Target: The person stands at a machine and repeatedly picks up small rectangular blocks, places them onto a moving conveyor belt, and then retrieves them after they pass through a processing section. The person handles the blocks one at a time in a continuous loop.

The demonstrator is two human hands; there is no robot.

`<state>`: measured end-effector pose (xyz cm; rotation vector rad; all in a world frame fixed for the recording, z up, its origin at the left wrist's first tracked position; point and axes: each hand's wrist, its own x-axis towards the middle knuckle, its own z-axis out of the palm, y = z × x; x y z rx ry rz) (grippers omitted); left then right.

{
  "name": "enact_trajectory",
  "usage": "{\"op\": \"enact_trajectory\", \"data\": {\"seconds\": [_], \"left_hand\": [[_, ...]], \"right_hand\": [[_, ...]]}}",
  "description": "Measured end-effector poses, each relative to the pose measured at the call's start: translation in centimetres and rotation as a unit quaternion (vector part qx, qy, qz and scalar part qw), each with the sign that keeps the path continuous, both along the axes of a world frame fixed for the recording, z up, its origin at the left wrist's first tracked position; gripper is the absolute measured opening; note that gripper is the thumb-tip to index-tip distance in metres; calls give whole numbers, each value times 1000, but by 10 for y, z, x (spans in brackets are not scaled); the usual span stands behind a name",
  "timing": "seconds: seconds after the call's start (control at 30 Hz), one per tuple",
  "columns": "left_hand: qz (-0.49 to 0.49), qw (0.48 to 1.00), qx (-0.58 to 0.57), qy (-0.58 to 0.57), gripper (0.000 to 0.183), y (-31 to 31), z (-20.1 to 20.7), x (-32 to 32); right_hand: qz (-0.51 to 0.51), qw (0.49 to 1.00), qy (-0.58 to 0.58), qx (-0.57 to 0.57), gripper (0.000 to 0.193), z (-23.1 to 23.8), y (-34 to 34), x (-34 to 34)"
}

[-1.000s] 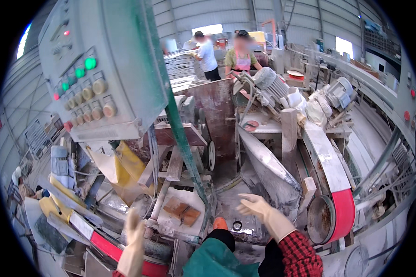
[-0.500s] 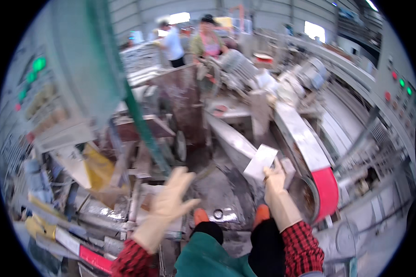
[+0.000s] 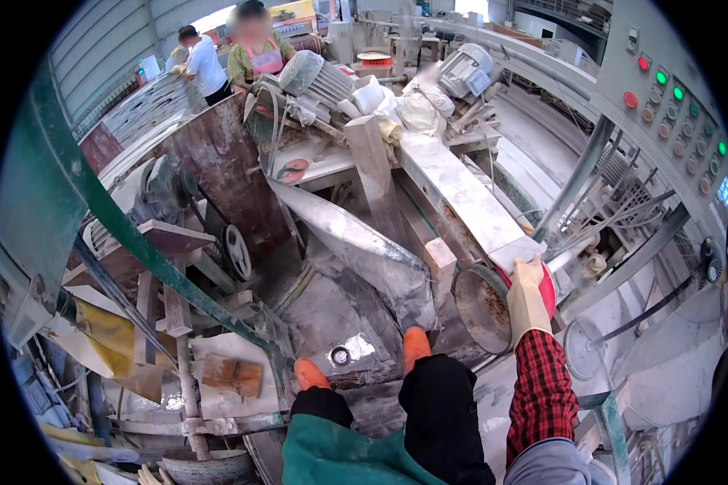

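My right hand, in a cream rubber glove, grips the near edge of a thin white tile. The tile is at the near end of a pale conveyor belt, whose red section curves down beside my glove. Only the fingertips of my left hand show, at the bottom edge on the left. They are gloved too and look spread, with nothing visible in them; the rest of that hand is out of the picture.
A metal chute slopes toward my orange boots. Left of them runs a green frame bar, near a pulley wheel. A control panel stands at right. Beyond the motors are two people.
My right hand has carried the white tile to the right, onto the conveyor's near end. My left hand has dropped to the lower left, mostly out of view. The whole view has swung right.
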<state>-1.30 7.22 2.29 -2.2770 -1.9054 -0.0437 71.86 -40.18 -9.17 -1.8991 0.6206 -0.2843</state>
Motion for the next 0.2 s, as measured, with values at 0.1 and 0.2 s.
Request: {"op": "enact_trajectory", "data": {"seconds": [0.1, 0.2], "left_hand": [[3, 1000, 0, -13, 58, 6, -10, -6], [50, 998, 8, -26, 55, -4, -13, -10]], "right_hand": [[53, 991, 55, -114, 63, -2, -4, 5], [166, 945, 170, -223, 51, 66, 32, -31]]}}
